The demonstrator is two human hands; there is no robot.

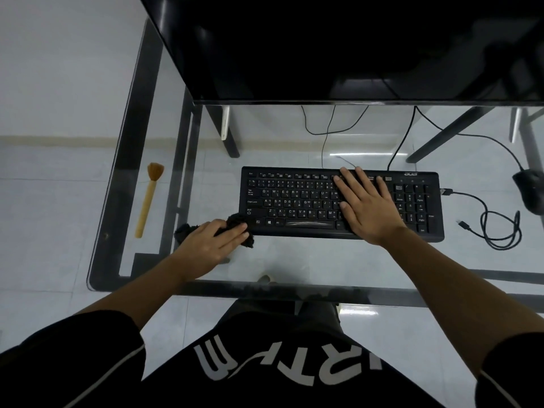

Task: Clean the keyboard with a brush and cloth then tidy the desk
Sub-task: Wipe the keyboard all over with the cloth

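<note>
A black keyboard (294, 198) lies flat on the glass desk (294, 260). My right hand (368, 207) rests palm down on the keyboard's right-centre keys, fingers spread. My left hand (210, 245) presses a black cloth (235, 220) against the keyboard's front left corner. A wooden brush (148, 198) with tan bristles lies on the desk's left side, bristles pointing away from me, clear of both hands.
A black mouse (530, 189) sits at the right edge, and a loose coiled USB cable (500, 228) lies right of the keyboard. A large dark monitor (338, 45) overhangs the back. Cables hang beneath the glass.
</note>
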